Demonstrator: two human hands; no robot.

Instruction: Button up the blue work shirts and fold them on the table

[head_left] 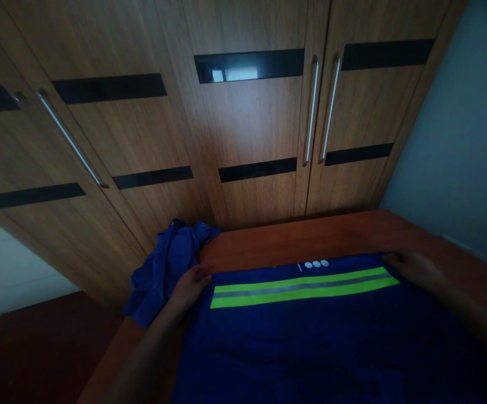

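A dark blue garment lies spread over a reddish-brown surface, with a yellow-green and grey reflective band across it and pale round marks near its far edge. My left hand pinches the garment's far left corner between thumb and fingers. At the far right corner, my right hand grips the cloth, its fingers closed and partly dark. The garment's far edge runs fairly straight between the two hands. Its near part runs out of the frame.
A crumpled blue garment lies left of my left hand, at the surface's edge. Behind the brown surface stands a wooden wardrobe with metal handles. A pale wall rises at the right.
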